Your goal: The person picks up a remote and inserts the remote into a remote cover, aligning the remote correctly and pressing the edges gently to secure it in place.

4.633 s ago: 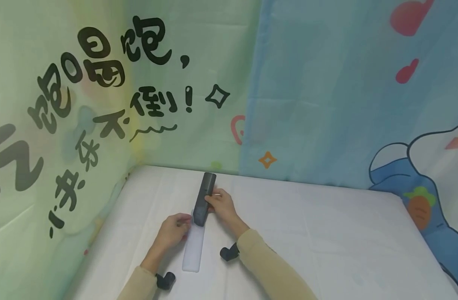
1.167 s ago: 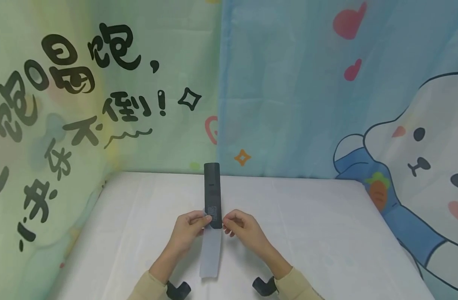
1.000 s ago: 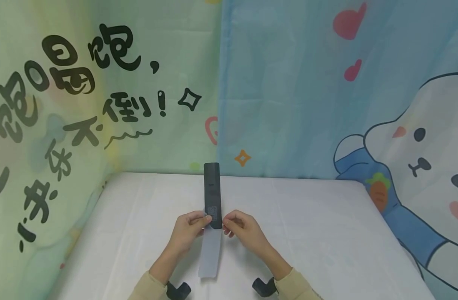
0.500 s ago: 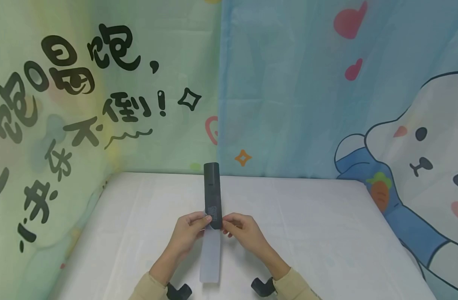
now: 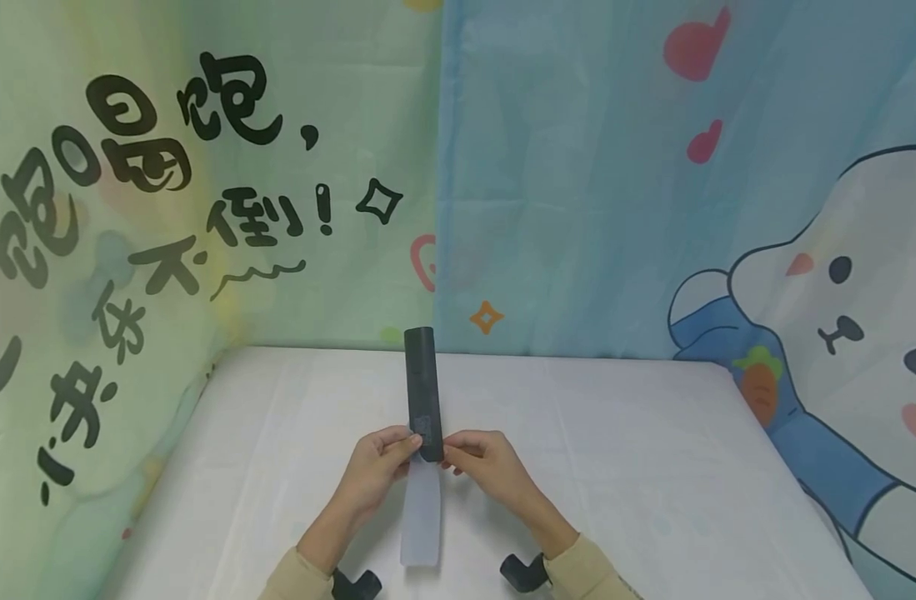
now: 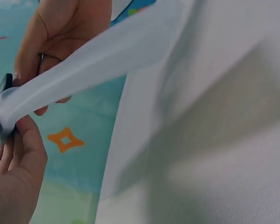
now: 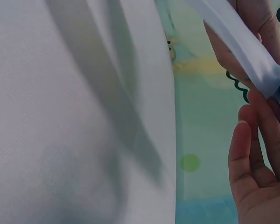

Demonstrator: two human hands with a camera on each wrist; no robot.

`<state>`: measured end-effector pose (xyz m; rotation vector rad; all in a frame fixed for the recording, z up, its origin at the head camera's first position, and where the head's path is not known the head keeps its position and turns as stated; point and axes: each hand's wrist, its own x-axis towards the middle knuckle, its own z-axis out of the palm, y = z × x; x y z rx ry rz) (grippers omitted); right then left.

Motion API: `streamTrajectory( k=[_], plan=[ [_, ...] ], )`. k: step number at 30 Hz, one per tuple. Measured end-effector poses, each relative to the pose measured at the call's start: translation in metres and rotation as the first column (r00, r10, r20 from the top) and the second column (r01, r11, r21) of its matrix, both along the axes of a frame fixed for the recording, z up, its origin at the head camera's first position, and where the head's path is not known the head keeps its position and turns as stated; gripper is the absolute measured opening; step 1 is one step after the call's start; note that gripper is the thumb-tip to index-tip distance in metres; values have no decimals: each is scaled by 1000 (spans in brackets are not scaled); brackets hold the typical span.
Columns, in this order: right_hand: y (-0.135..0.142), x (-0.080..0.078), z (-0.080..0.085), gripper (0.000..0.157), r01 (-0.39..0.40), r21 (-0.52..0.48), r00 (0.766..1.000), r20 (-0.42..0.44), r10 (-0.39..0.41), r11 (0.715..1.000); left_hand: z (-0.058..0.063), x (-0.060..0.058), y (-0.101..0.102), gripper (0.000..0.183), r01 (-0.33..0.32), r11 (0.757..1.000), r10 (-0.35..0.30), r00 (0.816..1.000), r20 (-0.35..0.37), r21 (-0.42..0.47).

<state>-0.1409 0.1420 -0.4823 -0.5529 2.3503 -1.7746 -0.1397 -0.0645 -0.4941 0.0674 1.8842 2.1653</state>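
A long dark grey remote control (image 5: pixel 422 375) is held over the table with its back and label showing; its far end points away. Below its near end hangs a translucent whitish sleeve (image 5: pixel 422 517), soft and curved in both wrist views, its mouth at the remote's end. My left hand (image 5: pixel 378 462) pinches the remote and the sleeve's edge, thumb on top of the remote. My right hand (image 5: pixel 488 462) pinches at the lower right corner of the remote, thumb against the fingers at the sleeve's mouth. In the left wrist view the sleeve (image 6: pixel 84 74) wraps around the dark end.
A white cloth-covered table (image 5: pixel 615 467) lies under the hands. Behind it hang printed curtains (image 5: pixel 578 208), green on the left and blue on the right. Dark camera mounts (image 5: pixel 523 573) stick out at both wrists.
Earlier the right hand held the remote and the left the sleeve; now the left thumb holds the remote, with the right at its corner. Lately the remote has tilted slightly left.
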Motion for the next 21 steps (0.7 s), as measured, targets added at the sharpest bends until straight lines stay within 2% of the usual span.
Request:
streamTrajectory(
  k=[6, 10, 21],
  plan=[
    [-1, 0, 2, 18, -7, 10, 1000, 26, 7, 1000, 0, 2, -4, 36, 59, 998, -58, 998, -25, 16],
    [-3, 0, 3, 16, -8, 18, 1000, 21, 7, 1000, -1, 2, -5, 33, 76, 997, -75, 997, -27, 16],
    [-4, 1, 1, 8, -1, 58, 998, -65, 5, 998, -5, 1, -7, 37, 83, 996, -83, 996, -14, -14]
  ],
)
